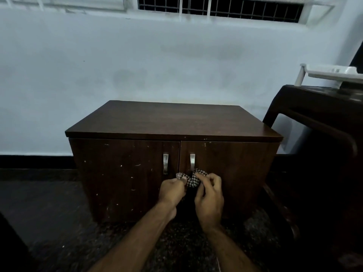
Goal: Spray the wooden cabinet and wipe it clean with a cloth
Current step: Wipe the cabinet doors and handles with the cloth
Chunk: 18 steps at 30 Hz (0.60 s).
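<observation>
Cabinet (172, 122): both hands, left (170, 191) and right (209, 199), pinch a checked cloth (193, 180).

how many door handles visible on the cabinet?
2. The left door's handle sits by the centre seam and is fully visible. The right door's handle sits just across the seam; its lower end is hidden behind the checked cloth.

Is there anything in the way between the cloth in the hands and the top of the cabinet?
Nothing visible. Both the left hand and right hand hold the checked cloth in front of the doors, just below the handles. The cabinet top above is bare.
</observation>
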Motion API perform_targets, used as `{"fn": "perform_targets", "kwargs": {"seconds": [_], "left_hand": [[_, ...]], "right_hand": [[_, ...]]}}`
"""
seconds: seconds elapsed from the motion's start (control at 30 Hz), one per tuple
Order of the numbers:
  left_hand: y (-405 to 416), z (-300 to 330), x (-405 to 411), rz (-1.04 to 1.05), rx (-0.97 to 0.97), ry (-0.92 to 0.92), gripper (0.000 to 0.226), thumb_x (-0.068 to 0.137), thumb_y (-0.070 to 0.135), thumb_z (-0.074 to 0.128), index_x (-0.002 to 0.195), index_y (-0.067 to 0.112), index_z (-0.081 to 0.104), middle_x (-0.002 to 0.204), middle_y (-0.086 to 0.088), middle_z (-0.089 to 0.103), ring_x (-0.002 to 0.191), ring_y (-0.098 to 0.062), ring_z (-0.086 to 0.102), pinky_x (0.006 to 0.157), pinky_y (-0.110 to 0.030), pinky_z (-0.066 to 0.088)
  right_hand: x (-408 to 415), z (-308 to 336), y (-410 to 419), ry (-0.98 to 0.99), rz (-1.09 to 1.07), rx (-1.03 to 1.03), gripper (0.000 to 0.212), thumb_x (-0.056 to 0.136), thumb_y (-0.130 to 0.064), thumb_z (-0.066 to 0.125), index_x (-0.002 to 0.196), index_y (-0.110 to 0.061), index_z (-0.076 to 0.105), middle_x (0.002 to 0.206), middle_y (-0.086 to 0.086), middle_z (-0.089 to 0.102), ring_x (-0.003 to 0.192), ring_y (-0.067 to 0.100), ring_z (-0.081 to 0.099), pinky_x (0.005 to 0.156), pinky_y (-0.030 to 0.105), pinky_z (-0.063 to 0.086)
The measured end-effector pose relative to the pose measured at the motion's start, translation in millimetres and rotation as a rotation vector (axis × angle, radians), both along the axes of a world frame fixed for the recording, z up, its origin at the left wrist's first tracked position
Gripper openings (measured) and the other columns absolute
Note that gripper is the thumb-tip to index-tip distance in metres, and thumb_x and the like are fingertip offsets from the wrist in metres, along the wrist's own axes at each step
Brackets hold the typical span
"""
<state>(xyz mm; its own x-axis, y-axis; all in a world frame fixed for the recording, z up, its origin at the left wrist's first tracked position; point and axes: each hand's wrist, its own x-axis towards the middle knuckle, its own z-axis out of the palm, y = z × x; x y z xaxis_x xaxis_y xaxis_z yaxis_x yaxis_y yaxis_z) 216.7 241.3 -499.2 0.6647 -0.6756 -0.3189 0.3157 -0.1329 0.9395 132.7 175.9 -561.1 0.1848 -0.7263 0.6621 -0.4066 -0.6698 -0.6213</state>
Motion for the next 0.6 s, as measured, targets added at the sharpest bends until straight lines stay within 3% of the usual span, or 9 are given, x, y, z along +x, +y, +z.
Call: {"fn": "perform_targets", "kwargs": {"seconds": [0.13, 0.27, 0.43, 0.6], "left_hand": [[-4, -13, 2, -0.001, 0.013, -0.013, 0.024, 0.098, 0.022, 0.061, 0.091, 0.007, 0.077, 0.101, -0.017, 0.078, 0.093, -0.027, 0.072, 0.093, -0.045, 0.058], [-7, -36, 3, 0.023, 0.08, 0.044, 0.023, 0.098, 0.019, 0.06, 0.081, 0.008, 0.072, 0.086, -0.012, 0.069, 0.081, -0.023, 0.063, 0.075, -0.036, 0.05], [-3, -44, 3, 0.045, 0.027, 0.122, 0.019, 0.099, 0.014, 0.058, 0.087, 0.011, 0.073, 0.095, -0.007, 0.074, 0.09, -0.019, 0.067, 0.079, -0.032, 0.051], [2, -29, 13, 0.16, -0.154, 0.198, 0.017, 0.1, 0.008, 0.055, 0.099, 0.007, 0.072, 0.098, -0.011, 0.076, 0.095, -0.022, 0.071, 0.085, -0.033, 0.058]], "right_hand": [[-2, -6, -4, 0.134, 0.019, -0.004, 0.042, 0.087, 0.0, 0.061, 0.116, -0.028, 0.069, 0.118, -0.004, 0.051, 0.104, 0.014, 0.057, 0.07, 0.026, 0.055], [-8, -23, -3, 0.391, 0.065, 0.053, 0.046, 0.081, -0.001, 0.062, 0.115, -0.032, 0.068, 0.124, -0.007, 0.047, 0.112, 0.014, 0.052, 0.074, 0.028, 0.055], [-12, -18, 3, 0.349, 0.117, 0.13, 0.045, 0.087, -0.002, 0.058, 0.121, -0.031, 0.066, 0.124, -0.008, 0.043, 0.112, 0.015, 0.052, 0.083, 0.03, 0.054], [5, 5, 8, 0.213, 0.089, -0.058, 0.049, 0.085, 0.0, 0.062, 0.124, -0.03, 0.066, 0.126, -0.004, 0.049, 0.113, 0.012, 0.052, 0.077, 0.026, 0.056]]}}
